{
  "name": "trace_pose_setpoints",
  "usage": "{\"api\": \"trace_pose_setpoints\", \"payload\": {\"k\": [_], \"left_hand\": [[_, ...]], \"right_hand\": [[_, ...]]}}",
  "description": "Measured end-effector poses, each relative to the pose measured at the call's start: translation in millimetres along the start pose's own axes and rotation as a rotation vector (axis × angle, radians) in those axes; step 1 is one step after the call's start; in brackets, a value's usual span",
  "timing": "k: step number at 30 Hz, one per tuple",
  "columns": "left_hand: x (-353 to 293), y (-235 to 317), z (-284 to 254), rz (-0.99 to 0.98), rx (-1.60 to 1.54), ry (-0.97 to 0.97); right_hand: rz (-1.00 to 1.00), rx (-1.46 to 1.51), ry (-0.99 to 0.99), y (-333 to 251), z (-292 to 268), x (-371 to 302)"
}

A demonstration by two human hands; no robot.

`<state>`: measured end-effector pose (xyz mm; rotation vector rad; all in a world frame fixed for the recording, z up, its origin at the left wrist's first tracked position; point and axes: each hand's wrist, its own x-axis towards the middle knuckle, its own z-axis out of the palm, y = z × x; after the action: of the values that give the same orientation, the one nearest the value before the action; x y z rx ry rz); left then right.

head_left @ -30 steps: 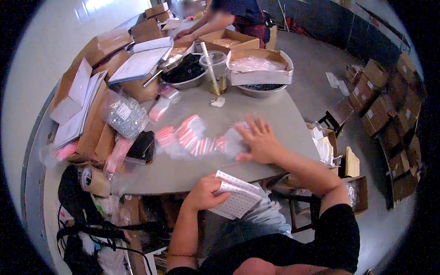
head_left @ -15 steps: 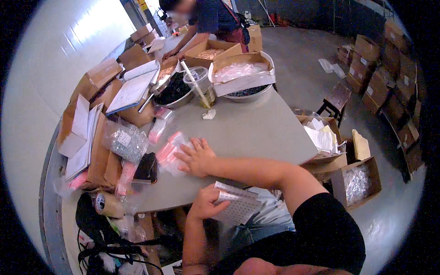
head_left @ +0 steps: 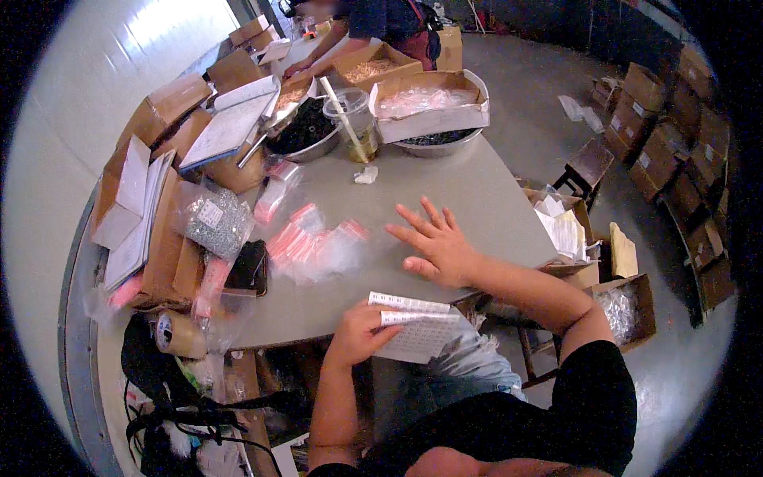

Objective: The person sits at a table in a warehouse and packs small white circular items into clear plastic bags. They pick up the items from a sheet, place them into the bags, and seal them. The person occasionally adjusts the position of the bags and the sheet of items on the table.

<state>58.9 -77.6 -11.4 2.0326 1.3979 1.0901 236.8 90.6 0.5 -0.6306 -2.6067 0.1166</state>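
My left hand point(head_left: 355, 337) is closed on a small stack of white label sheets point(head_left: 417, 332) at the table's near edge, above my lap. The top sheet bends over and shows rows of tiny print. My right hand point(head_left: 439, 245) has its fingers spread and holds nothing. It hovers over or rests lightly on the grey table point(head_left: 453, 183); I cannot tell which. Left of it lies a fanned pile of clear zip bags with red-pink strips point(head_left: 310, 245). More such bags point(head_left: 276, 191) lie just behind that pile.
A bag of small metal parts point(head_left: 213, 221), a black pouch point(head_left: 248, 269) and a tape roll point(head_left: 181, 332) line the left side. At the back stand a plastic cup point(head_left: 350, 119), bowls of black parts point(head_left: 306, 131) and an open box point(head_left: 429, 119). A co-worker point(head_left: 377, 28) leans in beyond.
My right hand has lifted off the zip bags and moved right, its fingers now spread, leaving the pile uncovered. My left hand still grips the label sheets.
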Motion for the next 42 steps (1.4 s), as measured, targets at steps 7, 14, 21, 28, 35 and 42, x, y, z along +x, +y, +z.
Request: {"api": "trace_pose_setpoints", "payload": {"k": [7, 14, 21, 28, 35, 42], "left_hand": [[-3.4, -2.0, 2.0, 0.077, 0.159, 0.053], [-6.5, -12.3, 8.9, 0.14, 0.251, 0.072], [-4.5, -7.6, 7.1, 0.068, 0.184, 0.071], [17.2, 1.9, -5.7, 0.095, 0.117, -0.06], [59.9, -24.9, -17.6, 0.199, -0.004, -0.324], [63.9, -42.5, -25.9, 0.167, -0.26, -0.369]], "right_hand": [[0.014, 0.692, -0.199, -44.2, -11.9, -5.1], [0.064, 0.619, -0.212, -58.5, -4.2, 4.7], [0.085, 0.435, -0.072, -72.2, -13.2, 0.6], [0.166, 0.755, -0.163, -36.5, -23.5, -4.8], [0.317, 0.389, -0.085, 18.1, -2.4, 9.9], [0.539, 0.171, -0.185, 23.7, -24.8, 20.2]]}}
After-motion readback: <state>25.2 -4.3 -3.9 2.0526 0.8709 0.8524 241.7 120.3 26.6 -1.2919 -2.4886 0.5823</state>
